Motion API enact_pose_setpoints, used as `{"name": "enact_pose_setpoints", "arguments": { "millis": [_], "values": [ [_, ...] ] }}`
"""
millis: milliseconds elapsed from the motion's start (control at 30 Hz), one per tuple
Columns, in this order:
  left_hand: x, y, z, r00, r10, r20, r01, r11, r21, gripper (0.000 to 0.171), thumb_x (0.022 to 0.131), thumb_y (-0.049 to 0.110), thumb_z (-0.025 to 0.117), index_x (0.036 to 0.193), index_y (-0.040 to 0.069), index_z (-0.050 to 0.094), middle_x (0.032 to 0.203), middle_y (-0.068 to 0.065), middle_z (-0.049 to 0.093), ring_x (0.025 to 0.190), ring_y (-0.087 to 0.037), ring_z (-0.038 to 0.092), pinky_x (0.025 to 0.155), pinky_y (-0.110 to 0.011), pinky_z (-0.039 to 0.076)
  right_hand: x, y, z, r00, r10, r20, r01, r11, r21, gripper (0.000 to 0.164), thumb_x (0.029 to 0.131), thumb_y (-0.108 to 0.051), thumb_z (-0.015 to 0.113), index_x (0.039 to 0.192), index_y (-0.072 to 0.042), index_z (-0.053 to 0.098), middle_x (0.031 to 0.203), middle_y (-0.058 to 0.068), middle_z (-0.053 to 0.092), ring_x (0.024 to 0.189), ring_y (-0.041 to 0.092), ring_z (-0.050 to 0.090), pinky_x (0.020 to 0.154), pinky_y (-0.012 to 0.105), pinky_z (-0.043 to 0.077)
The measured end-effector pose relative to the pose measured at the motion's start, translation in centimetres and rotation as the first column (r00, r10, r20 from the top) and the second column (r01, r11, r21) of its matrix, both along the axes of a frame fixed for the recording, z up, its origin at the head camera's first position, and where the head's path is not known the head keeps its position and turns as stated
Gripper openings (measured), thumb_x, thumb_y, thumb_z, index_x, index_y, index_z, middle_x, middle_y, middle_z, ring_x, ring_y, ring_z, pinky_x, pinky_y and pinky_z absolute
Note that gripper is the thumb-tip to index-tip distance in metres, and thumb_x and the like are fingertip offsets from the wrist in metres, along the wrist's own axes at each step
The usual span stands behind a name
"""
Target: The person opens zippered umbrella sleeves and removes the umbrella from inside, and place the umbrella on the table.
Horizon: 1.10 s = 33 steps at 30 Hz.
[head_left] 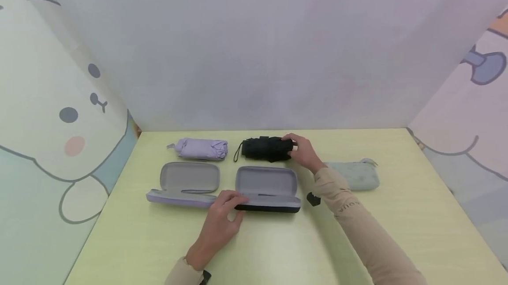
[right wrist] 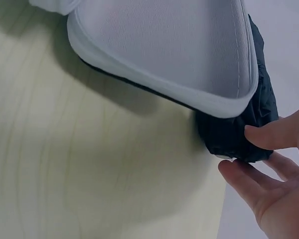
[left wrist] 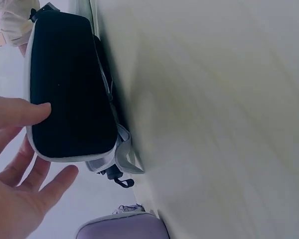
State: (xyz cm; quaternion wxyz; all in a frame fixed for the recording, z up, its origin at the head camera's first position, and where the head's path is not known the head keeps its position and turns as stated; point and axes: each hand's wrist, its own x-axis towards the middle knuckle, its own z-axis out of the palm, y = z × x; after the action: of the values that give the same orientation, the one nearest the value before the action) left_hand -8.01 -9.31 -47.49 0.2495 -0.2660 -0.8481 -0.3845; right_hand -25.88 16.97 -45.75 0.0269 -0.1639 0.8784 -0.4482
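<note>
My left hand (head_left: 219,223) holds the left front corner of an open black case (head_left: 274,208) with grey lining. In the left wrist view its thumb (left wrist: 32,113) lies on the black outer shell (left wrist: 70,84), with the other fingers around the rim. Behind that case lies a folded black umbrella (head_left: 263,148) with a wrist loop at its left end. My right hand (head_left: 304,151) grips the umbrella's right end; in the right wrist view the thumb (right wrist: 271,134) presses on the black fabric (right wrist: 244,137) and the fingers reach around its end.
To the left, an open purple case (head_left: 190,175) with grey lining lies in front of a folded purple umbrella (head_left: 202,149). A pale green closed case (head_left: 357,176) with a strap lies at the right, partly behind my right sleeve. A wall stands along the table's back edge.
</note>
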Motion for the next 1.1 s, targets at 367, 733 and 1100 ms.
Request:
{"name": "enact_pose_setpoints", "arguments": {
  "millis": [367,733,1100],
  "values": [
    [-0.3,1.5,0.7,0.998,-0.043,0.044,0.049,0.988,-0.144,0.043,0.059,-0.004,0.080,0.097,0.013,0.070,0.099,0.000,0.057,0.093,-0.016,0.055,0.071,-0.030,0.050,0.7,1.8,0.9,0.999,-0.036,-0.027,0.036,0.999,0.009,0.043,0.076,0.008,0.063,0.118,-0.004,0.060,0.131,0.019,0.052,0.113,0.044,0.053,0.091,0.053,0.044],
    [-0.4,2.6,1.0,0.997,-0.019,0.074,0.031,0.984,-0.173,0.039,0.062,-0.001,0.081,0.095,0.015,0.069,0.097,0.002,0.057,0.085,-0.012,0.057,0.063,-0.024,0.050,2.0,2.4,3.8,0.997,-0.046,-0.054,0.045,0.999,-0.018,0.040,0.077,0.007,0.067,0.114,-0.005,0.062,0.128,0.017,0.055,0.112,0.040,0.055,0.079,0.045,0.052],
    [-1.1,4.1,2.2,0.997,-0.030,0.073,0.041,0.987,-0.154,0.034,0.069,0.012,0.082,0.100,0.014,0.069,0.100,0.000,0.057,0.090,-0.014,0.056,0.070,-0.030,0.051,3.9,3.5,6.4,0.996,-0.016,-0.089,0.016,1.000,-0.006,0.034,0.082,0.004,0.067,0.113,-0.009,0.063,0.125,0.011,0.057,0.109,0.030,0.058,0.078,0.040,0.053]
  ]
}}
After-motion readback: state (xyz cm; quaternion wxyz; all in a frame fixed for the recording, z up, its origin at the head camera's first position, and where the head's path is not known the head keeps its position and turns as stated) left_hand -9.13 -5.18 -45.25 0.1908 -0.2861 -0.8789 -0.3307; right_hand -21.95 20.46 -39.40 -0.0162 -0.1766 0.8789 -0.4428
